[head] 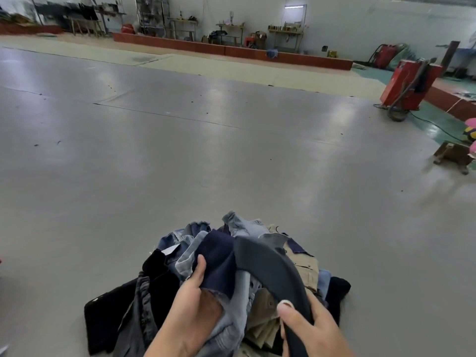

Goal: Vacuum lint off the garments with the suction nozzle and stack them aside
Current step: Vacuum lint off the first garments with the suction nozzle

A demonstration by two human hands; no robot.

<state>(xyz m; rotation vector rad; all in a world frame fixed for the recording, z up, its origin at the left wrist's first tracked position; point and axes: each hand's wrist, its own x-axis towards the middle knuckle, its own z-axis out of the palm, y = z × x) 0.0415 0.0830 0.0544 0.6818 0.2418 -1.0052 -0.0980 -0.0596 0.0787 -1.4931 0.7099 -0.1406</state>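
A heap of garments (164, 287) in black, denim blue, navy and khaki lies at the bottom middle on a wide grey table surface (180, 150). My left hand (190, 302) grips a navy piece of cloth (219, 264) at the top of the heap. My right hand (309, 328) is closed around a dark grey curved strip of fabric (270, 264) that arches over the pile. A red vacuum machine (409, 83) with a dark hose (398, 109) stands far off at the upper right. No suction nozzle is near my hands.
Red low borders (231, 51) and workbenches with tools line the back wall. A wooden stool (453, 155) and pink and yellow items (470, 132) sit at the right edge. A green floor strip runs beside the red machine.
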